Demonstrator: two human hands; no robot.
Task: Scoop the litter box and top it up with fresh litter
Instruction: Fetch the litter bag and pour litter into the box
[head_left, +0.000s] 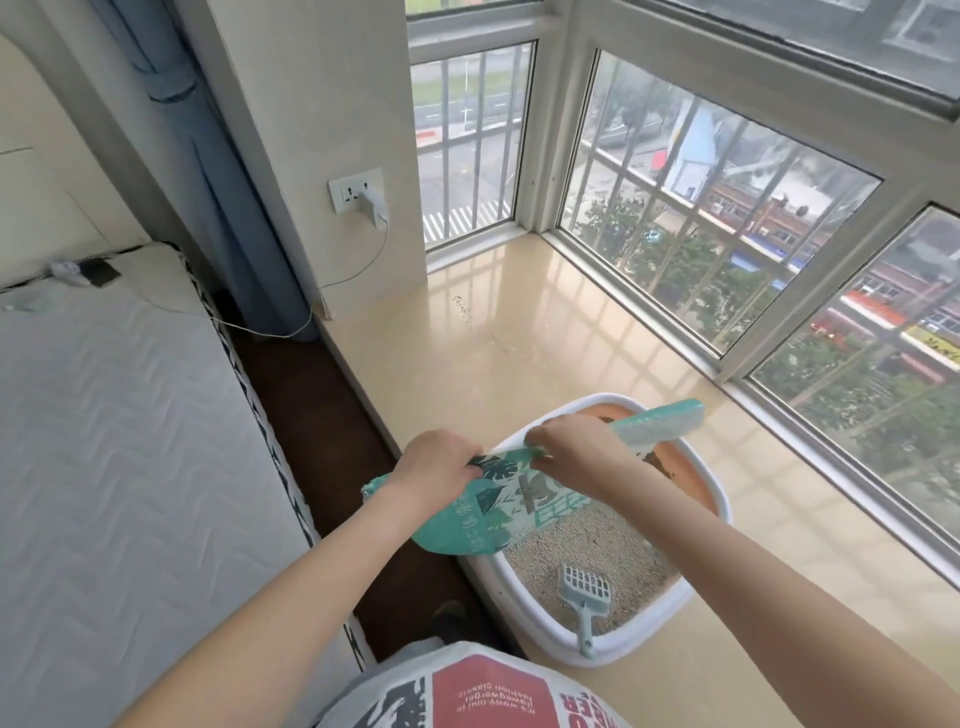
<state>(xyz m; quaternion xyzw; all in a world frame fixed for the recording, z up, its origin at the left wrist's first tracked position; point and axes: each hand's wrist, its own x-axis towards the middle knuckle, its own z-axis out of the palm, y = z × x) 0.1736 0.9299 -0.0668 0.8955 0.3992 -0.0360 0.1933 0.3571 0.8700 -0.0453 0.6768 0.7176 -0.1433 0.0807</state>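
Gripping the teal litter bag (483, 514) with my left hand (434, 467) and right hand (566, 441), fingers curled round its top, I hold it tilted over the litter box (701, 582) at its 10 o'clock rim so fresh litter lands inside, scoop (584, 592) parked at 6 o'clock.

Bare forearms, red-and-white printed shirt (483, 691)

Teal litter bag (488, 506) tilts over sandy litter box (696, 603), scoop (584, 597) inside.

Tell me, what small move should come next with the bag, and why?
Probably finish tearing the bag open: both hands, left and right, grip its top edge over the box, a strip already hangs off, and no litter is pouring yet.
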